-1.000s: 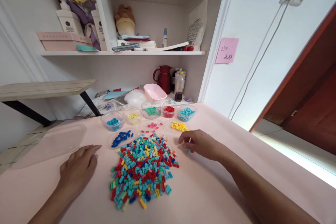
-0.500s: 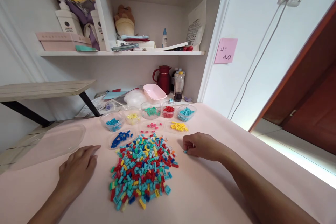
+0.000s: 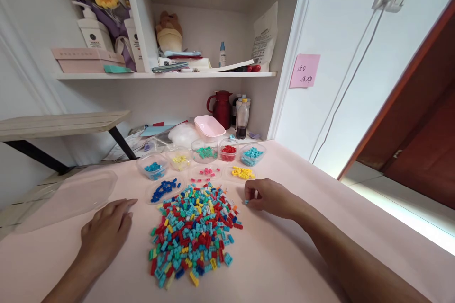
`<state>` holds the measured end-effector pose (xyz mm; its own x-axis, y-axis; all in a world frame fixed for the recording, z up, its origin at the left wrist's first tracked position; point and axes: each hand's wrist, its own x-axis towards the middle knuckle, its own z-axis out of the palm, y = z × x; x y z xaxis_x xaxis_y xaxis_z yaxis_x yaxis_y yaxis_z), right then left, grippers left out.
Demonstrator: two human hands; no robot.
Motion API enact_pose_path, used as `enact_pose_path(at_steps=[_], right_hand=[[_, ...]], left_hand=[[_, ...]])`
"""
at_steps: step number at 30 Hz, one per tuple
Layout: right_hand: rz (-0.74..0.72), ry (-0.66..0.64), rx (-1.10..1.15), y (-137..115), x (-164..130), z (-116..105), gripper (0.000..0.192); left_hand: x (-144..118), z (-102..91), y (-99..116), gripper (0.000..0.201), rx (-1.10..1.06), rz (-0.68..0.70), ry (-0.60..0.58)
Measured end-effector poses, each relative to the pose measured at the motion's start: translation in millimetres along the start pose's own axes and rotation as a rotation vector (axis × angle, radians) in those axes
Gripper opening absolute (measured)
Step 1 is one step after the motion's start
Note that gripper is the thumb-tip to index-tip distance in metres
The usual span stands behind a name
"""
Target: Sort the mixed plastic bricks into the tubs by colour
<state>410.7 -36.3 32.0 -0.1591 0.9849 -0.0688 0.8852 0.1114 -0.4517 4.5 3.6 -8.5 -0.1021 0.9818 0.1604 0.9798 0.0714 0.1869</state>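
Pink tabletop (image 3: 284, 255): small clear tubs (image 3: 206, 152) are holding few bricks; mixed-colour plastic brick heap (image 3: 194, 229) is remaining. I am pinching a light-blue brick (image 3: 246, 202) with my right hand (image 3: 272, 197); my left hand (image 3: 104, 232) is lying flat, holding nothing.

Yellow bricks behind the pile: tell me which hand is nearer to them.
Right. The right hand lies just in front of the yellow bricks, at the right edge of the pile. The left hand rests flat across the pile, far to their left.

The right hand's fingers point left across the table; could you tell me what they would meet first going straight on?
Probably the near edge of the mixed brick pile, just left of the right hand.
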Motion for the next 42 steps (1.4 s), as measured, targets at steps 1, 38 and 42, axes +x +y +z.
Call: enact_pose_path(at_steps=[1,38,42], right_hand=[[0.006,0.003,-0.004,-0.2,0.4,0.4,0.008],[-0.017,0.027,-0.153,-6.6,-0.6,2.8,0.01],[-0.037,0.004,-0.126,-4.4,-1.9,1.3,0.011]], left_hand=[[0.2,-0.1,0.3,0.048,-0.001,0.003,-0.001],[-0.5,-1.7,1.2,0.048,-0.004,0.008,0.009],[0.9,-3.1,2.1,0.048,0.003,0.014,0.003]])
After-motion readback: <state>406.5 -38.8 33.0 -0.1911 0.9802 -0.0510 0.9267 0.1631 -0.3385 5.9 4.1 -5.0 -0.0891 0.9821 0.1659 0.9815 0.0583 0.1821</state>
